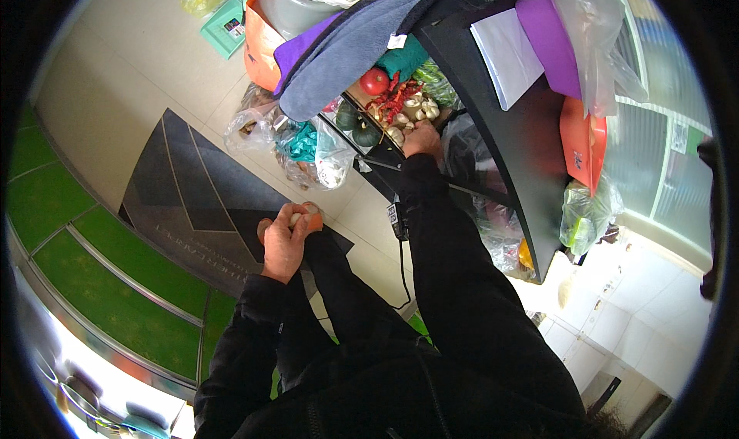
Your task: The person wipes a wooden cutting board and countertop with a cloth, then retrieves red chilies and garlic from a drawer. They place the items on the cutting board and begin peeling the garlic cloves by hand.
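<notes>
My left hand [284, 246] is low above the dark floor mat, fingers curled round a small pale thing that looks like a garlic bulb [295, 220]. Its far side is hidden by my fingers. My right hand [423, 140] reaches into the low black shelf unit, right at the near edge of a pile of garlic [416, 108]. The ends of its fingers are hidden, so I cannot see whether they grip a bulb. Beside the garlic lie dried red chillies [398, 102], a red tomato [374, 82] and dark green squashes [365, 133].
A grey cloth [346, 46] drapes over the shelf's far side. Plastic bags [308, 150] sit left of the shelf. A power strip [397, 220] with a black cable hangs by my right forearm. The black shelf top [493, 123] carries a purple container [548, 35].
</notes>
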